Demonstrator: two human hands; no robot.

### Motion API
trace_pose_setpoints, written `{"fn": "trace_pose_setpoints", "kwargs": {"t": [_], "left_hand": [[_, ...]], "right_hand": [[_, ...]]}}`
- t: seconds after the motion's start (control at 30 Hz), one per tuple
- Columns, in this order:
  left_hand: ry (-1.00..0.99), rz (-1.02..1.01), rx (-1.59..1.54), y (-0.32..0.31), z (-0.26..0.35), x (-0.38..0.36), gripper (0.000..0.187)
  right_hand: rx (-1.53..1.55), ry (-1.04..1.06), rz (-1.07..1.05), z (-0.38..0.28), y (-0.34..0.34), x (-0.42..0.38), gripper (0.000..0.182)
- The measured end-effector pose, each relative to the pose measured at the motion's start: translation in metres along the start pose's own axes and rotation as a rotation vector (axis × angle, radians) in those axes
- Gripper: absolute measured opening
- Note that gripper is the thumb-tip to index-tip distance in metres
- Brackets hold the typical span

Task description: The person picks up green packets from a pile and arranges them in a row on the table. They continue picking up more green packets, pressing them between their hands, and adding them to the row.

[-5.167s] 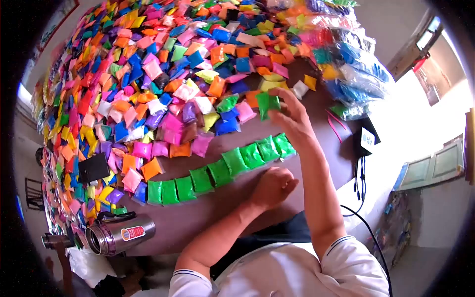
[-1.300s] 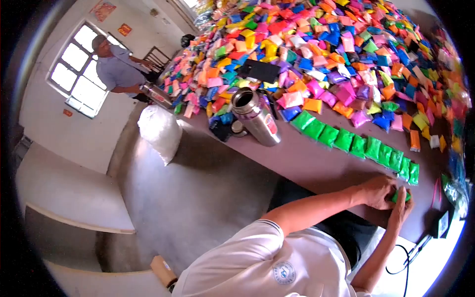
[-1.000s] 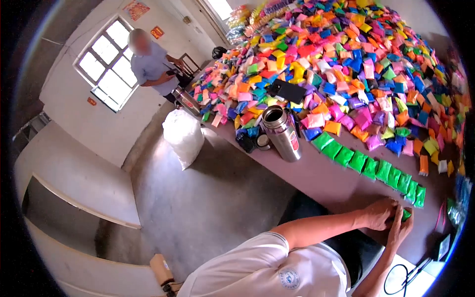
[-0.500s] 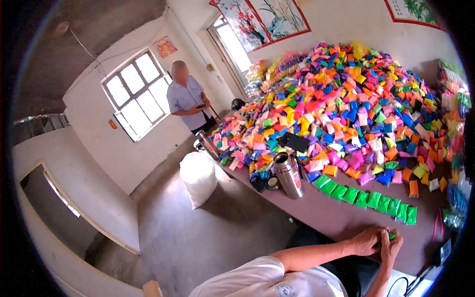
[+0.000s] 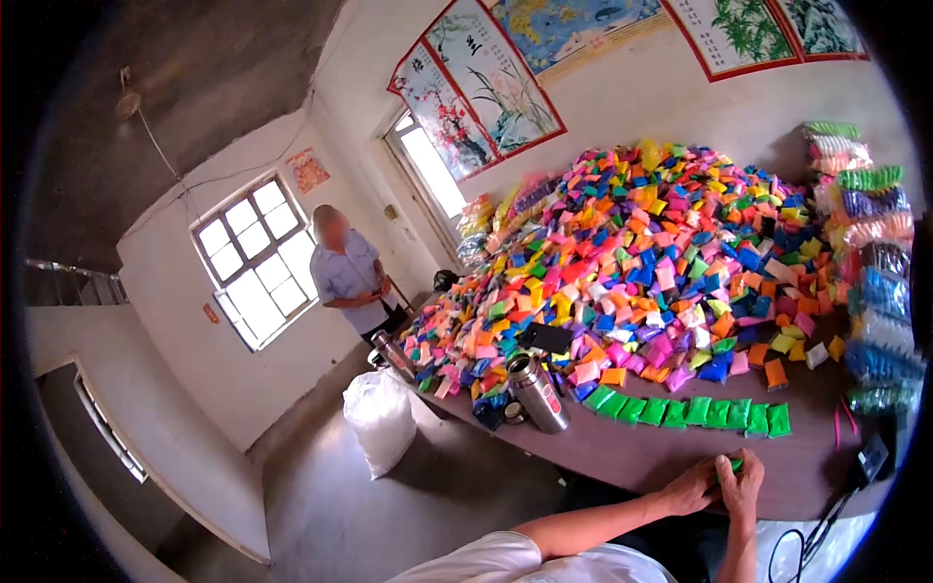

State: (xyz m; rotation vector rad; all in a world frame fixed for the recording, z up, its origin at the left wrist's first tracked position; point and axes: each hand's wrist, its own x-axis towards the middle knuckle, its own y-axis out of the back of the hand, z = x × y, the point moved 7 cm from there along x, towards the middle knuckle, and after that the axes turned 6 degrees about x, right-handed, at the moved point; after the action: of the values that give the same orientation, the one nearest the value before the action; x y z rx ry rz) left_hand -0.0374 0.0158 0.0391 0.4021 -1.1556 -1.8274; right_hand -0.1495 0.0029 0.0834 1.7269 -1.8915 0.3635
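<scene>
At the table's near edge, my left hand (image 5: 692, 489) and my right hand (image 5: 743, 483) are together, fingers closed around a small green packet (image 5: 736, 465). Only a bit of the green shows between the fingers. Just beyond my hands, a row of several flat green packets (image 5: 674, 415) lies side by side on the brown table (image 5: 622, 457). Behind the row rises a large heap of small packets (image 5: 641, 262) in many colours.
An open steel flask (image 5: 537, 394) stands left of the row, near a black phone-like object (image 5: 547, 337). Stacked bagged packets (image 5: 880, 282), pink strips (image 5: 846, 424) and a cabled device (image 5: 871, 457) are at right. A white sack (image 5: 379, 424) sits on the floor; a person (image 5: 347, 272) stands beyond.
The view has tilted up and to the right, so everything sits lower and farther left in it. Both hands stay together at the green packet.
</scene>
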Motion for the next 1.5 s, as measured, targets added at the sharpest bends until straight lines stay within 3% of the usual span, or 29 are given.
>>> {"fn": "trace_pose_setpoints", "kwargs": {"t": [0.07,0.23,0.27,0.3,0.37,0.57,0.73,0.93,1.03,1.1,1.2,1.23,1.5], "left_hand": [[0.019,0.023,-0.040,0.001,0.002,-0.001,0.053],[0.031,0.063,0.004,0.010,0.010,-0.001,0.055],[0.069,-0.008,-0.020,0.017,0.017,0.001,0.053],[0.008,0.077,-0.020,0.019,0.021,0.000,0.051],[-0.053,0.177,-0.018,0.013,0.014,-0.001,0.049],[-0.096,0.314,-0.042,0.017,0.013,-0.005,0.044],[-0.091,0.255,0.009,0.020,0.016,-0.007,0.046],[-0.130,0.320,-0.020,0.026,0.021,-0.010,0.047],[-0.060,0.314,-0.064,0.019,0.011,-0.008,0.047],[-0.057,0.319,-0.057,0.018,0.010,-0.008,0.047],[-0.060,0.314,-0.032,0.012,0.008,-0.006,0.047],[-0.063,0.307,-0.011,0.010,0.007,-0.007,0.046],[-0.071,0.317,-0.030,0.021,0.013,-0.009,0.044]], "right_hand": [[0.040,-0.127,-0.067,0.012,-0.004,-0.004,0.027],[0.081,-0.213,-0.096,0.007,-0.004,0.001,0.026],[0.072,-0.263,-0.129,0.012,-0.004,0.000,0.026],[0.034,-0.281,-0.161,0.011,-0.006,-0.002,0.026],[0.115,-0.218,-0.054,0.003,-0.003,-0.001,0.026],[0.108,-0.194,-0.086,0.014,-0.010,-0.002,0.029],[0.088,-0.269,-0.159,0.026,-0.013,-0.006,0.033],[0.080,-0.258,-0.156,0.033,-0.014,-0.004,0.033],[0.153,-0.315,-0.120,0.031,-0.014,-0.005,0.032],[0.098,-0.149,0.031,0.021,-0.004,-0.001,0.032],[-0.099,-0.079,0.094,0.034,-0.006,-0.010,0.031],[-0.052,-0.164,-0.086,0.033,-0.012,-0.005,0.033],[0.075,-0.297,-0.134,0.028,-0.016,-0.004,0.035]]}}
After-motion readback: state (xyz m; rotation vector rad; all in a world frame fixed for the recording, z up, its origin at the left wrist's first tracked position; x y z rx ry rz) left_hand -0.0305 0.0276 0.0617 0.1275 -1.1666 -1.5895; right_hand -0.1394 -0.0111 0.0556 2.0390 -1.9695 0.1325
